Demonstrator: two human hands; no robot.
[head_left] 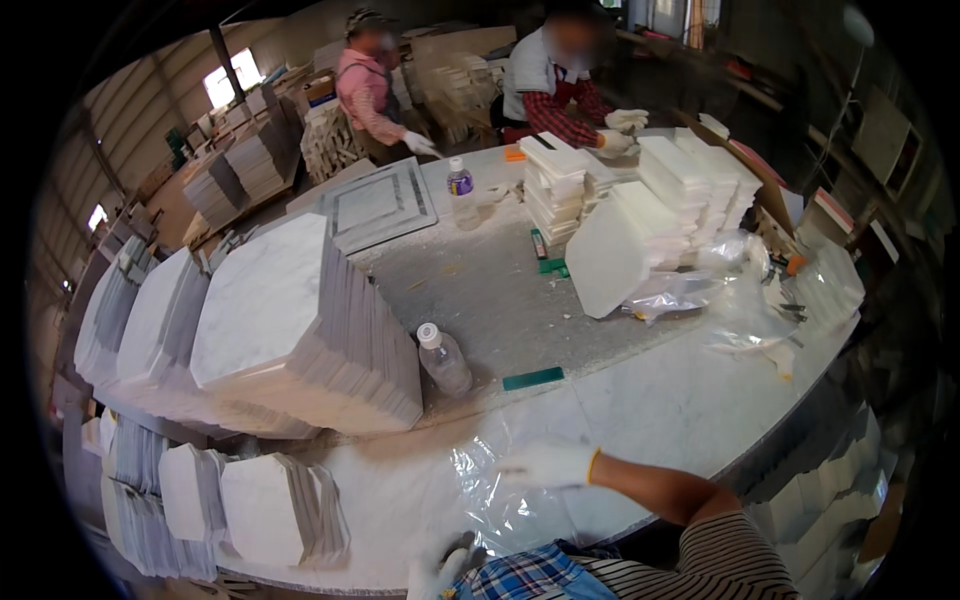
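Observation:
My right hand [548, 465], in a white glove with a yellow cuff edge, reaches leftward over a crumpled sheet of clear plastic film [490, 505] on the pale stone tabletop [640, 440]. Its fingers look stretched out and flat, though blurred; whether they press on the film I cannot make out. At the lower edge, close to my blue checked clothing, is my left hand [432, 572], also white-gloved. Its fingers are mostly hidden, and something dark shows beside it. Beyond the film stand a clear bottle with a white cap [445, 362] and a flat green strip [533, 379].
Tall stacks of cut-corner white stone tiles [300, 320] fill the left, with smaller stacks [270, 510] below. More white tiles [680, 190] and plastic bags [740, 290] crowd the right. Two people [375, 90] work beyond the table, near a purple-labelled bottle [461, 190] and a framed-pattern panel [380, 205].

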